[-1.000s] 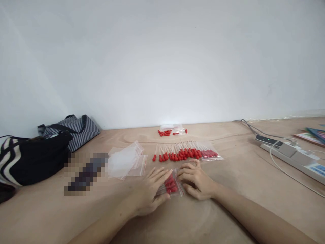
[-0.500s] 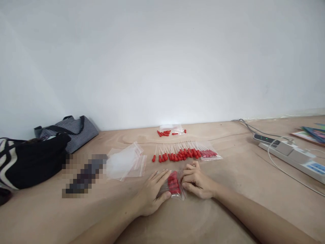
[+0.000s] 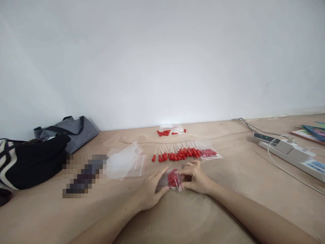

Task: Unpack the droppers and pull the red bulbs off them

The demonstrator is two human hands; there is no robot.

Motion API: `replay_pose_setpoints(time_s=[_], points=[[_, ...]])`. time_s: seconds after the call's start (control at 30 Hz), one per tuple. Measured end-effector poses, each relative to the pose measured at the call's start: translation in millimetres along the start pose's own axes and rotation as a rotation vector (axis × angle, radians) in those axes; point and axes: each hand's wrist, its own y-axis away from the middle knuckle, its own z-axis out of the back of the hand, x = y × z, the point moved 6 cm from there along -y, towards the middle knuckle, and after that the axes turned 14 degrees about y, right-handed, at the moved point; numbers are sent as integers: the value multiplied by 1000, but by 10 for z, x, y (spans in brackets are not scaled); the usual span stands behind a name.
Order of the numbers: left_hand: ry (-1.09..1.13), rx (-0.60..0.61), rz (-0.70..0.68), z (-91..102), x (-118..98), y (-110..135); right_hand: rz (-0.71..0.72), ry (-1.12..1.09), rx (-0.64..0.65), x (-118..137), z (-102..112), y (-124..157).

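Observation:
A clear zip-lock bag (image 3: 174,180) filled with red-bulbed droppers is held low over the table between my hands. My left hand (image 3: 152,188) grips its left part, thumb along the near side and fingers along the far side. At the right, seal end, my right hand (image 3: 195,179) pinches the bag's edge with curled fingers. Beyond them lies a row of loose droppers (image 3: 177,154) with red bulbs and clear thin stems. Another zip-lock bag with droppers inside (image 3: 209,153) rests at the row's right end.
Flat zip-lock bags (image 3: 124,161) are piled to the left. At the back lie loose red bulbs (image 3: 164,133) beside a clear bag (image 3: 171,127). A black bag (image 3: 38,159) and a striped bag (image 3: 82,134) stand left; a power strip (image 3: 291,156) with cables lies right.
The filled bag has been raised and tilted slightly between my hands. My left hand went from lying over it to gripping its sides; my right fingers moved onto its edge.

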Motion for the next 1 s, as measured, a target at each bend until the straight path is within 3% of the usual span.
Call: replay_pose_setpoints(time_s=[0.23, 0.67, 1.0], points=[[-33, -35, -64, -26, 66, -15, -15, 86, -23, 81, 39, 16], [-8, -22, -52, 4, -72, -2, -80, 23, -35, 167, -11, 10], [-74, 63, -27, -2, -76, -16, -128, -111, -40, -57, 36, -5]])
